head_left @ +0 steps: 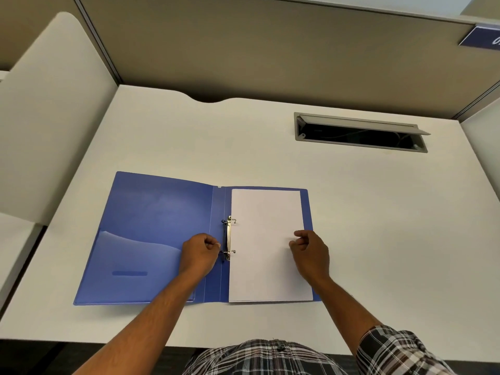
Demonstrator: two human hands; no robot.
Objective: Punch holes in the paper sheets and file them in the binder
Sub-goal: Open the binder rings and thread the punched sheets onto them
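Plaid shirt cloth (270, 357) fills the bottom edge of the frame, and both forearms reach up from it over the white bench (378, 239). At frame centre the blue binder (151, 226) lies open, with the paper sheets (267, 247) already on its right half, their left edge threaded on the two metal rings (230, 236). The left hand (198, 253) is curled at the ring mechanism; whether it pinches the lever I cannot tell. The right hand (311, 253) hovers loosely curled over the sheets, gripping nothing. Punching looks finished; probably only closing the rings and cover remains.
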